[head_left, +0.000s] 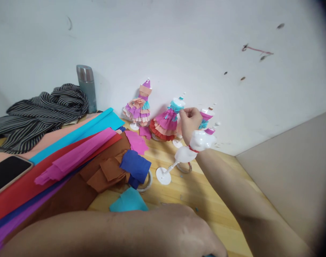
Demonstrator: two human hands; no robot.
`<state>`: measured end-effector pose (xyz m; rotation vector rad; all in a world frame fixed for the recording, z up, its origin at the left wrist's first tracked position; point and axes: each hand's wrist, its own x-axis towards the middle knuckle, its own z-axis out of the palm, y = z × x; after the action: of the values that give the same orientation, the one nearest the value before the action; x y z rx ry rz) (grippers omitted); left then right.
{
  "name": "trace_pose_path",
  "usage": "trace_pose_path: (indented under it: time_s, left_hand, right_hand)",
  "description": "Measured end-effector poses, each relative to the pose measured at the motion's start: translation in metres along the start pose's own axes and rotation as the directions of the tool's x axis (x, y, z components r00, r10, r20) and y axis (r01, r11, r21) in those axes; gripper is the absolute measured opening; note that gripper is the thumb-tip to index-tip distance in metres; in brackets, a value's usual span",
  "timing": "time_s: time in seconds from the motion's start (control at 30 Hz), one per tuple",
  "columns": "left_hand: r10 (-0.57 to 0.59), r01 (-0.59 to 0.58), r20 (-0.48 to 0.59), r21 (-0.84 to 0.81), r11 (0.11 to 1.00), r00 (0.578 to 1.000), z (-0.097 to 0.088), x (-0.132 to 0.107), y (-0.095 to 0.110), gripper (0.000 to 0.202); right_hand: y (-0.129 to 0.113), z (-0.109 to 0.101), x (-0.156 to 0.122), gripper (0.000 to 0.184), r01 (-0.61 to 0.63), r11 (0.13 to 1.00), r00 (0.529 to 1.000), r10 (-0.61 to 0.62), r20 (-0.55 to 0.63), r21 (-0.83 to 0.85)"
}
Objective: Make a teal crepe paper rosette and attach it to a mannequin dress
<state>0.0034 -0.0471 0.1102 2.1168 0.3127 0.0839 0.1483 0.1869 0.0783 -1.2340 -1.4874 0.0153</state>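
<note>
My right hand [191,121] reaches to the back, thumb and finger pinched at the side of a small dress form [167,121] with a turquoise paper bodice and a ruffled magenta, peach and red skirt. What the fingertips hold is too small to make out. A bare white dress form [186,153] with a red band at the waist stands tilted in view before my right wrist. My left hand [189,232] is low at the front, its fingers hidden below the edge of view; a bit of something dark teal shows under it.
Another ruffled dress form [144,103] and a partly hidden one [206,114] stand by the wall. Crepe paper sheets [72,142], a phone [8,175], striped cloth [45,110] and a flask [87,89] lie or stand left. A tape roll [150,182] sits under blue paper [136,166].
</note>
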Motion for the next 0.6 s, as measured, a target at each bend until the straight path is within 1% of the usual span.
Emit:
trace_pose_path:
  time_s: [0.03,0.07,0.13,0.17,0.2,0.3,0.37,0.47,0.53,0.6]
  left_hand:
    - [-0.006,0.006,0.009,-0.007,1.0,1.0,0.0,0.0,0.0,0.034]
    - [-0.012,0.012,0.017,-0.013,1.0,1.0,0.0,0.001,0.0,0.034]
    - [-0.008,0.009,0.028,-0.015,1.0,1.0,0.001,0.002,-0.001,0.034]
    - [0.001,0.0,0.028,-0.01,1.0,1.0,0.001,0.003,-0.002,0.034]
    - [0.011,-0.011,0.028,-0.005,1.0,1.0,0.002,0.003,-0.002,0.034]
    - [-0.008,0.008,0.039,0.01,1.0,0.999,0.0,0.004,-0.001,0.035]
    - [-0.033,0.033,0.052,0.007,0.999,0.998,-0.002,0.003,0.002,0.036]
    - [-0.049,0.049,0.067,-0.004,0.999,0.997,-0.004,0.003,0.006,0.036]
    - [-0.055,0.055,0.073,0.006,0.998,0.996,-0.005,0.002,0.007,0.037]
    - [-0.042,0.041,0.073,0.019,0.999,0.996,-0.005,0.001,0.007,0.036]
  right_hand:
    - [-0.001,-0.002,-0.003,0.014,0.075,0.996,0.997,-0.075,-0.006,-0.053]
    - [-0.001,-0.005,-0.006,0.018,0.174,0.979,0.985,-0.171,0.034,-0.109]
    - [0.0,-0.007,-0.012,0.024,0.36,0.916,0.926,-0.329,0.184,-0.176]
    - [0.002,-0.007,-0.014,0.025,0.417,0.891,0.894,-0.366,0.256,-0.181]
    - [0.004,-0.007,-0.015,0.026,0.446,0.876,0.873,-0.38,0.306,-0.184]
    - [0.011,-0.005,-0.016,0.029,0.461,0.852,0.86,-0.358,0.364,-0.25]
    - [0.012,-0.005,-0.015,0.033,0.453,0.84,0.865,-0.335,0.373,-0.297]
    - [0.008,-0.009,-0.012,0.04,0.44,0.835,0.873,-0.313,0.374,-0.33]
    - [0.003,-0.013,-0.012,0.041,0.405,0.851,0.89,-0.284,0.357,-0.335]
    - [-0.001,-0.016,-0.013,0.035,0.319,0.898,0.927,-0.229,0.299,-0.302]
